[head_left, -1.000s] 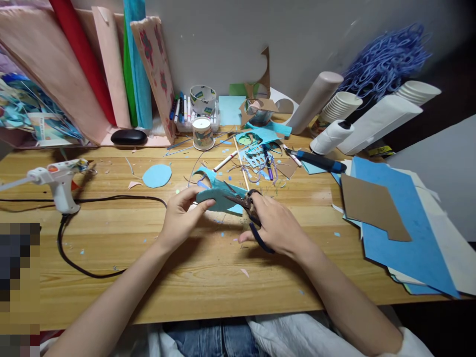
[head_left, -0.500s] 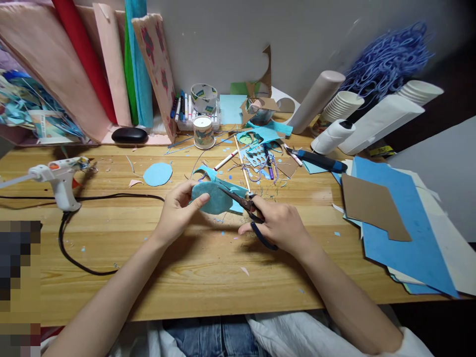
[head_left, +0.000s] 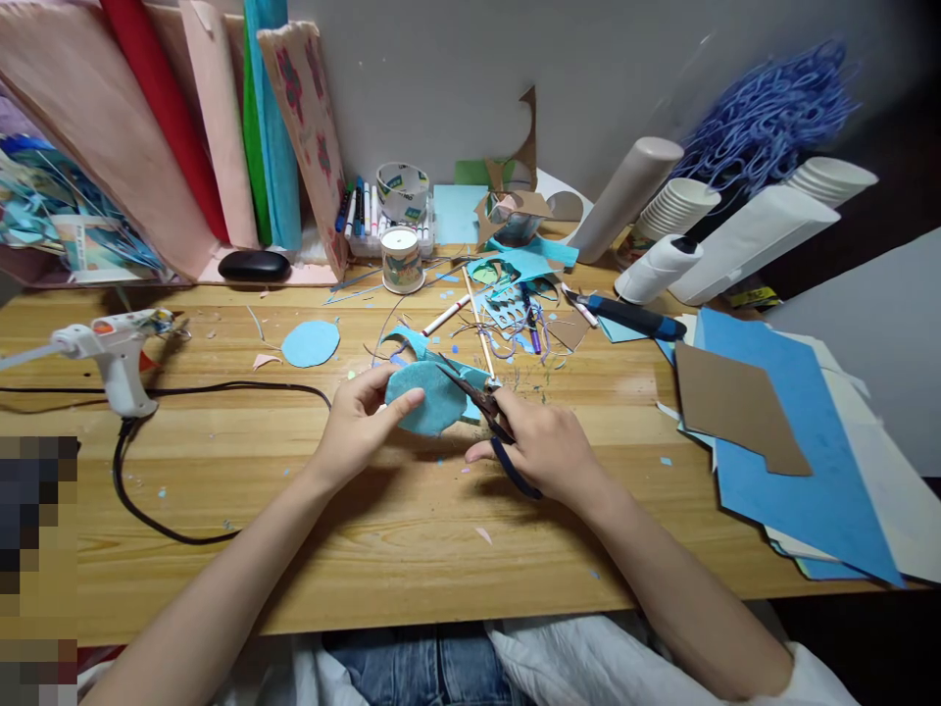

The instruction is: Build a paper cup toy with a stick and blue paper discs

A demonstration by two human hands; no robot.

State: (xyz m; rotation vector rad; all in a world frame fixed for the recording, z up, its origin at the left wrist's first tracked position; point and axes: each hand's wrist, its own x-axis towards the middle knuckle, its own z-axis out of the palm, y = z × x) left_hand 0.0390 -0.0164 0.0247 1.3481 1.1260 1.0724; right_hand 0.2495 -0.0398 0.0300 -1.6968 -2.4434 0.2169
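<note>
My left hand (head_left: 358, 424) pinches a rounded piece of teal felt (head_left: 432, 396) just above the wooden table (head_left: 397, 529), thumb on top. My right hand (head_left: 542, 446) is closed through the dark handles of a pair of scissors (head_left: 486, 414). The blades point up and left, and their tips lie on the felt's right edge. A strip of teal offcut (head_left: 409, 341) curls behind the felt. A cut light-blue disc (head_left: 311, 344) lies flat to the left.
A white glue gun (head_left: 112, 345) with a black cord (head_left: 147, 500) stands at the left. Blue sheets with brown card (head_left: 739, 407) are stacked at the right. Paper rolls, markers (head_left: 362, 211), a tape cup (head_left: 401, 261), scraps and stacked cups (head_left: 672, 211) line the back.
My left hand has turned the teal felt so more of its rounded face shows. The scissors have moved a little along its right edge. Both hands stay in place.
</note>
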